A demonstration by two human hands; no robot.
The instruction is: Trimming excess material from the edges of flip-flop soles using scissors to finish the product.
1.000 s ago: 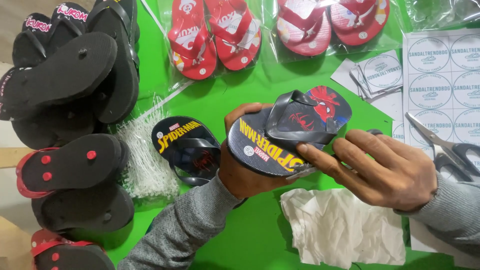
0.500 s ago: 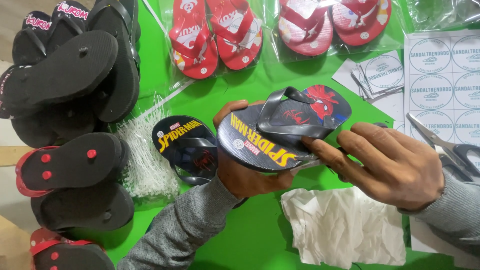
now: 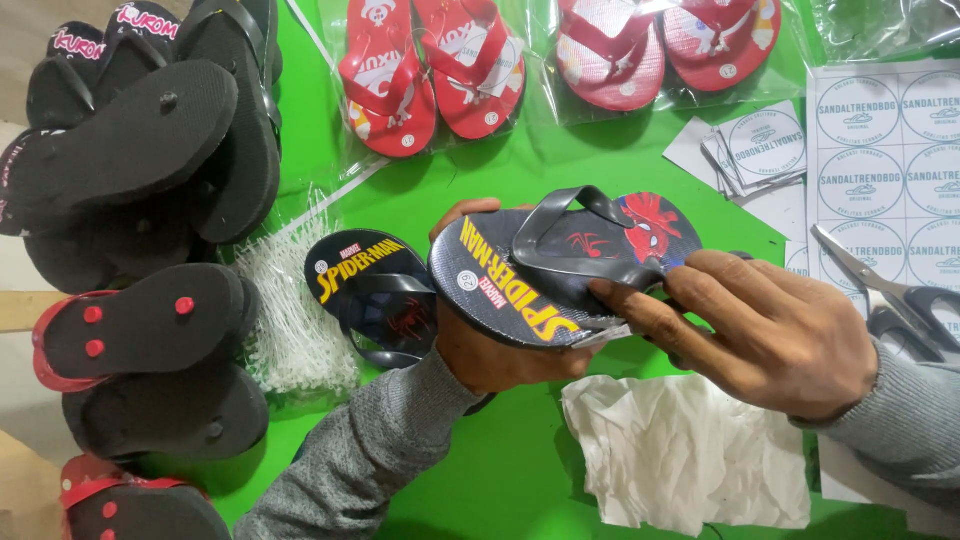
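My left hand (image 3: 492,352) grips a black printed flip-flop (image 3: 560,268) from beneath, over the green table (image 3: 450,190). The sandal shows yellow lettering and a red cartoon print at its toe end. My right hand (image 3: 762,330) rests on the sandal's right side, fingertips pressing on the dark strap near a small white tag at its edge. A matching flip-flop (image 3: 372,290) lies flat on the table just left of the held one.
Black and red-soled sandals (image 3: 140,200) are stacked at the left. A bundle of white plastic tag pins (image 3: 292,320) lies beside them. Bagged red sandals (image 3: 440,70) line the far edge. Round sticker sheets (image 3: 880,150), scissors (image 3: 890,295) and crumpled white paper (image 3: 690,450) sit at the right.
The held flip-flop has tilted its printed top more toward me. My right hand has slid left along the strap.
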